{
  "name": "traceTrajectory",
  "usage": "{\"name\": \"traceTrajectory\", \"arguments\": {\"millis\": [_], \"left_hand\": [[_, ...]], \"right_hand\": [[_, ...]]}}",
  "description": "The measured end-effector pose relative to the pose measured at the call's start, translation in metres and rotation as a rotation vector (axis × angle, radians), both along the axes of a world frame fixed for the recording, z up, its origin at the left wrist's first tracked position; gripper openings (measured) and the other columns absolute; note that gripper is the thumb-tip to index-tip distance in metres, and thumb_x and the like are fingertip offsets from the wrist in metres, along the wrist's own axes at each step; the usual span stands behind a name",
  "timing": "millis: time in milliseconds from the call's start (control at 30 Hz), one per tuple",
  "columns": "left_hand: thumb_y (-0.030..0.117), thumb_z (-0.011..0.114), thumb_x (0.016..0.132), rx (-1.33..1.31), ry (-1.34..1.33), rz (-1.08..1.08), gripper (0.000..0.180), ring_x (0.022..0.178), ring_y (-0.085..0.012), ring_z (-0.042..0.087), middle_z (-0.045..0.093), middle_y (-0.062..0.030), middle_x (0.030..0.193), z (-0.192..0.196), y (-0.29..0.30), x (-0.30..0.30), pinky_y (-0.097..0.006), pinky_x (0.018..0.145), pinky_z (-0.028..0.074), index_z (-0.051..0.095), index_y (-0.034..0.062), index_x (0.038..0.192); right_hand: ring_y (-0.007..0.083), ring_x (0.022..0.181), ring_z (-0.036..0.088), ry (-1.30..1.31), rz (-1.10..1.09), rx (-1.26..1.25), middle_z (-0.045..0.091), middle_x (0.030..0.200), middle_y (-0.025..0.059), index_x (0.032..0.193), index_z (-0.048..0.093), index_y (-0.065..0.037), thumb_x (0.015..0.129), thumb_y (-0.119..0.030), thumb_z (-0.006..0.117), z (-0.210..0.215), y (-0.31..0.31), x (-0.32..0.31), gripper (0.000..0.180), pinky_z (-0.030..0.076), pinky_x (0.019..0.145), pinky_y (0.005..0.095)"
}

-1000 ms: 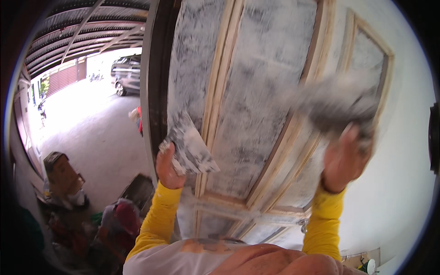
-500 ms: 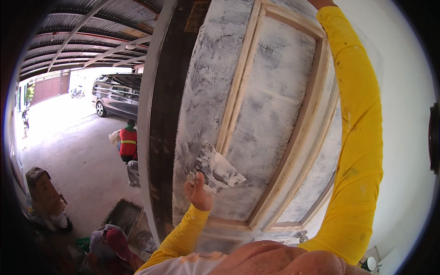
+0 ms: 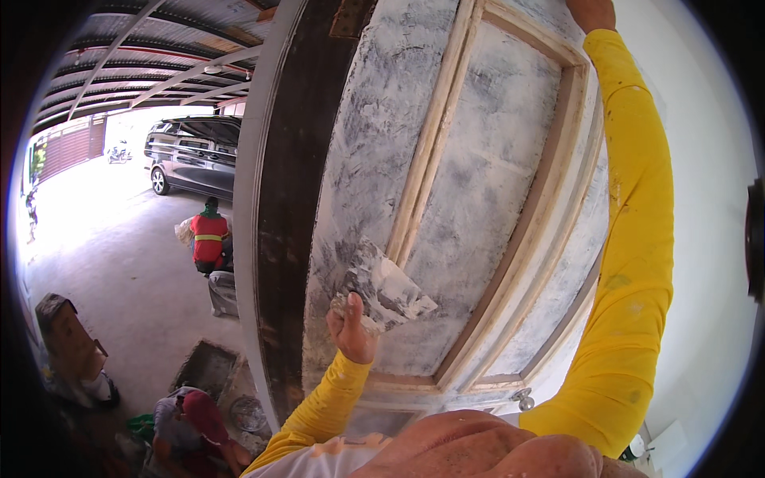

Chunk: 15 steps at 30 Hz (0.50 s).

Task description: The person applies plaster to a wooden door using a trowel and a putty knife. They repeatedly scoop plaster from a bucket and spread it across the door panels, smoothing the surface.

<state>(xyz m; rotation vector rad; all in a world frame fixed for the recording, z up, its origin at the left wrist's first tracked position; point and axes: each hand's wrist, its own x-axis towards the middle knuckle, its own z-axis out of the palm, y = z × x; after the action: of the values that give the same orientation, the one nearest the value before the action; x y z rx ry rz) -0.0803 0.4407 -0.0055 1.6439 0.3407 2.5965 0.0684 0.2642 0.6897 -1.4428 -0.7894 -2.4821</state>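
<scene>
Grasps a flat plate (image 3: 373,277) smeared with white and grey paste (image 3: 404,293) in the left hand (image 3: 351,333), with the thumb (image 3: 354,306) laid over its near edge and the other fingers out of sight behind it. Holds the right hand (image 3: 592,13) up high, far above and to the right of the left fingers, with its own fingertips cut off by the upper edge of view; cannot tell from this whether grasping or released. Faces a panelled door (image 3: 498,191), patchily coated in white and grey, behind the plate and the left fingers. Shows a wood-toned moulding (image 3: 437,147) rising from just beyond the plate, a dark frame (image 3: 301,175) to the left of those fingers, and a round knob (image 3: 523,399) lower down to their right. Wears yellow sleeves (image 3: 633,215) below both hands. Includes, well apart to the left of the left fingers, a person in a red vest (image 3: 209,248) and, farther off, a dark vehicle (image 3: 195,155).
</scene>
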Motion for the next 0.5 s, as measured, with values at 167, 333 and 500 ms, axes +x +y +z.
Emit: {"name": "traceTrajectory", "arguments": {"millis": [167,333,500], "left_hand": [[0.007,0.081,0.082,0.03,0.044,0.227,0.066,0.104,-0.0362,0.066,0.068,-0.0245,0.126,0.0,-0.003,-0.002,-0.044,0.091,0.049,0.055,-0.0102,0.139],[0.004,0.079,0.085,0.064,0.034,0.229,0.06,0.104,-0.0356,0.066,0.068,-0.0233,0.122,0.012,-0.012,-0.011,-0.042,0.091,0.051,0.057,-0.0077,0.139],[0.0,0.074,0.088,-0.027,-0.166,-0.055,0.056,0.095,-0.0309,0.06,0.067,-0.0178,0.112,0.015,-0.017,-0.001,-0.036,0.083,0.048,0.058,-0.0007,0.142]], "right_hand": [[0.0297,0.1,0.068,-0.296,0.229,-0.234,0.078,0.105,0.0037,0.109,0.078,-0.019,0.084,-0.002,0.053,0.006,0.007,-0.045,0.039,0.053,0.09,0.0428],[0.0259,0.112,0.064,-0.482,0.009,-0.455,0.072,0.12,-0.0002,0.114,0.075,-0.025,0.083,0.002,0.053,0.013,0.037,-0.081,0.047,0.047,0.1,0.0411],[0.0226,0.115,0.061,-0.409,-0.077,-0.488,0.07,0.123,-0.0037,0.117,0.075,-0.024,0.079,0.004,0.055,0.024,0.02,-0.071,0.05,0.043,0.104,0.0405]]}}
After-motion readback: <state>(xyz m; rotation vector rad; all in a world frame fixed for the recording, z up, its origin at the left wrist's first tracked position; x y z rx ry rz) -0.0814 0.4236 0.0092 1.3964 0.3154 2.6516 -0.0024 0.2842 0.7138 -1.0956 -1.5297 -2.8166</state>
